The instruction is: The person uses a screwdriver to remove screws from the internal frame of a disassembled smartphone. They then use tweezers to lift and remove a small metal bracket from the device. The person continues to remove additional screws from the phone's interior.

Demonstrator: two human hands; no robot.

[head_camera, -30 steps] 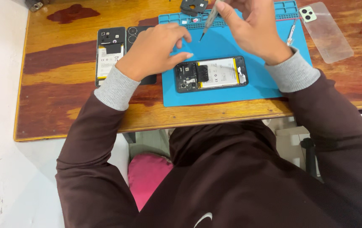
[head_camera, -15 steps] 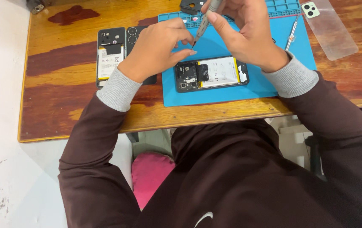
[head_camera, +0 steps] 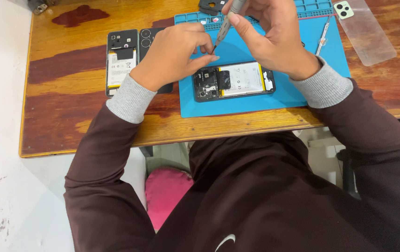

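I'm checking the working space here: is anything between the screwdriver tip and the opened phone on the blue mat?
Nothing visible. The right hand holds the screwdriver; the left hand pinches at its tip, above the opened phone on the blue mat.

The screwdriver (head_camera: 224,27) top runs off the upper edge, its tip too small to read. The left hand (head_camera: 174,56) hides most of a black cover (head_camera: 149,37). A dark part (head_camera: 211,5) and a metal piece (head_camera: 37,5) are cut off at the top edge.
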